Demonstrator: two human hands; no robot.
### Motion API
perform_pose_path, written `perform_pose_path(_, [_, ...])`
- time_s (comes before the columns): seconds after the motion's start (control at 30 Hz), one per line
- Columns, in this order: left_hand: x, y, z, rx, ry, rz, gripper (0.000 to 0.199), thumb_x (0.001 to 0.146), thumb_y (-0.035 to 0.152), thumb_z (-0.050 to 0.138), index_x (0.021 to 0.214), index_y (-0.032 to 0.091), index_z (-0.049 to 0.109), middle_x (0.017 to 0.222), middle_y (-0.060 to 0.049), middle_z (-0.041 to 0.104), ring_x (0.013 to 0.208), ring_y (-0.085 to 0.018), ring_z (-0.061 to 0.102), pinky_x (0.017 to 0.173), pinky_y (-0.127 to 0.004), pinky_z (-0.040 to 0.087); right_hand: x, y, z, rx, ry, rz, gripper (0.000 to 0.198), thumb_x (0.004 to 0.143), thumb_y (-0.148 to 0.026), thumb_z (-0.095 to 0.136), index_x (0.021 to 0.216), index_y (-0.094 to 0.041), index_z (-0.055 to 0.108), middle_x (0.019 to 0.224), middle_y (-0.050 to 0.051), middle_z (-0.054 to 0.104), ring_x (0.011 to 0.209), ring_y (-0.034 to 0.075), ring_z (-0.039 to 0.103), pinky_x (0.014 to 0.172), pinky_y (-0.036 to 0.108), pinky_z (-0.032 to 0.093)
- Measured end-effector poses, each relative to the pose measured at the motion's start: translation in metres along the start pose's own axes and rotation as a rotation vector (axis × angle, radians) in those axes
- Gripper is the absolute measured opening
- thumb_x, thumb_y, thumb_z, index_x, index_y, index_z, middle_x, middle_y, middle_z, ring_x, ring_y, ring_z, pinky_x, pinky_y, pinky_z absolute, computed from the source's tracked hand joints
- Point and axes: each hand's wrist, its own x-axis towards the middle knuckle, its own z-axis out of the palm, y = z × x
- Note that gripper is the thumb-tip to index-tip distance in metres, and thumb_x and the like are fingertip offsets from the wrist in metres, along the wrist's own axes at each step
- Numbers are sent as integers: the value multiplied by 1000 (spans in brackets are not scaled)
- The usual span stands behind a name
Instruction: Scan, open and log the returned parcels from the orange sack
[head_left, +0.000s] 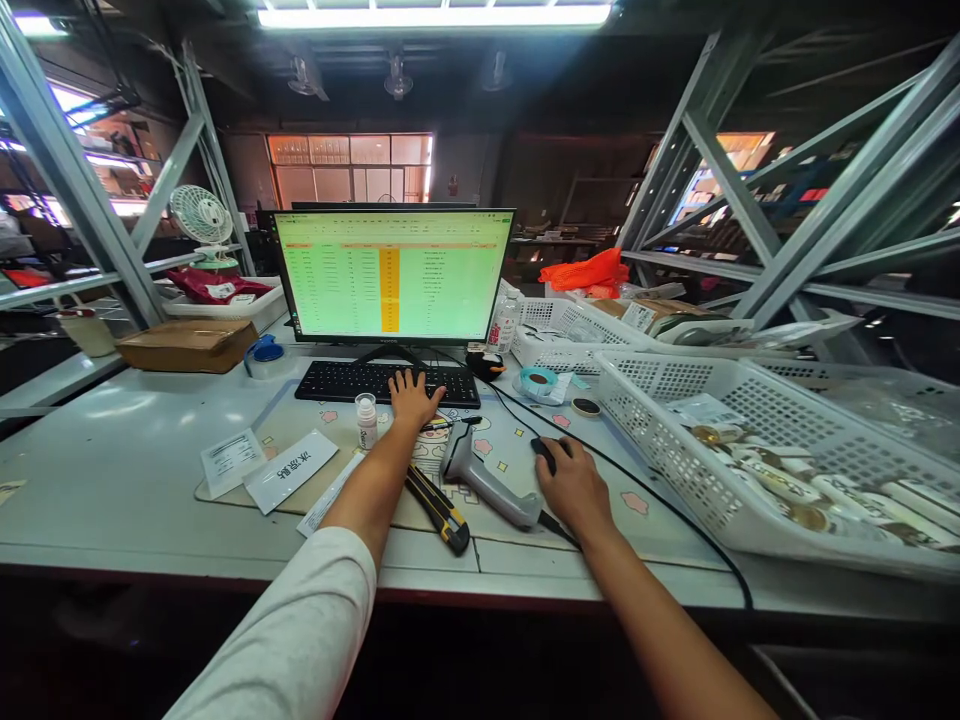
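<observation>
My left hand point(412, 400) lies with spread fingers on the right half of the black keyboard point(337, 381). Under my right hand point(574, 485) is a black computer mouse point(543, 456), which the fingers wrap over. Behind the keyboard a monitor point(442, 280) shows a green spreadsheet with one orange column. Between my forearms lie a grey barcode scanner point(487, 485) and a yellow and black utility knife point(439, 510). A small white bottle point(366, 422) stands beside my left wrist. White packets point(292, 470) rest to the left of my left forearm, partly hidden by it.
White plastic baskets point(675, 490) with packaged goods line the right side. A black cable runs along them to the table's front edge. A cardboard box point(187, 345), a tape roll point(266, 357) and a small fan point(201, 215) stand left. A blue-edged label roll point(538, 380) sits right of the keyboard.
</observation>
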Motion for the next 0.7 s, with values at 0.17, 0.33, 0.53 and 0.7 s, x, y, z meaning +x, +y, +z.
perform_pose_path(0.17, [1,-1,3,-9,31,31,80,106,71,33,162,17,48,171,-18,38,161,-42,26,132,-59,17,0,-3,-4,-11,-13,5,40,105,-32,51,139,-20,69,140,14,60,123,30,60,97,41,57])
perform_pose_path(0.33, [1,-2,4,-24,-6,344,59,108,61,42,156,29,57,169,-9,44,160,-34,30,132,-57,22,-1,-4,-7,-17,-44,8,44,106,-33,49,143,-18,67,144,15,57,127,33,58,98,43,56])
perform_pose_path(0.53, [2,0,2,-23,-46,487,51,108,55,47,153,34,59,169,-6,44,160,-33,29,130,-58,25,-1,-5,-7,0,-48,27,44,106,-33,48,142,-19,67,144,15,57,127,32,58,99,43,56])
perform_pose_path(0.7, [3,0,4,-40,-26,490,47,108,52,49,148,31,63,168,-6,46,159,-32,32,130,-56,26,-1,-3,-7,-5,-48,24,43,105,-34,49,142,-20,67,145,14,57,127,32,58,97,43,57])
